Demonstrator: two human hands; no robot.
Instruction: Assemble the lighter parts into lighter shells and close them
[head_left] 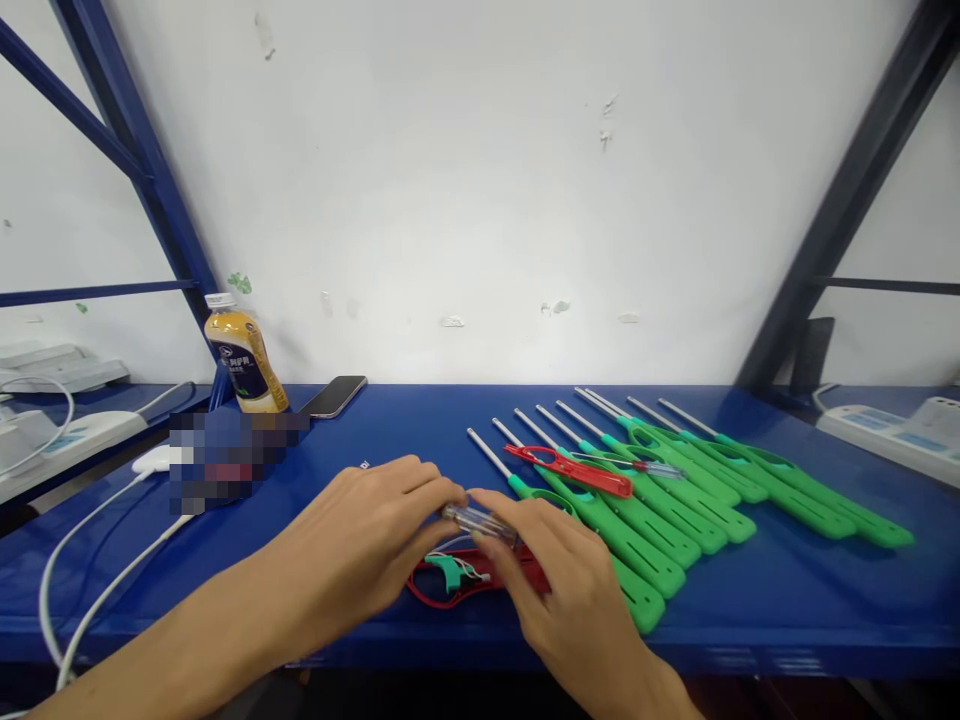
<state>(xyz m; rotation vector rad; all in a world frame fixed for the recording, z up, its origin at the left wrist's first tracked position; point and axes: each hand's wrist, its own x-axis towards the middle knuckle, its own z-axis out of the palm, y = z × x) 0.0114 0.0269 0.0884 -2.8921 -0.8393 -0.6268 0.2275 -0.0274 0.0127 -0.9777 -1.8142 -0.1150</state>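
Observation:
Between my hands is a small clear fuel tank [480, 522] with a metal-looking end. My left hand [375, 525] pinches its left end, and my right hand [559, 560] grips the right end. Directly below lies an opened red lighter casing [442, 603], partly covered by my right fingers. A teal trigger [448, 570] and thin pale wires sit inside it. To the right, several green long-necked lighters [675, 530] lie side by side at a slant. On top of them rest a red casing half [577, 472] and a thin rod with a clear, red-collared end [660, 469].
On the left stand a bottle of yellow drink [244, 355], a phone [337, 396] and white cables [112, 610]. White power strips [892, 432] lie at both sides. Blue shelf posts [161, 200] frame the blue table [390, 420], with a white wall behind.

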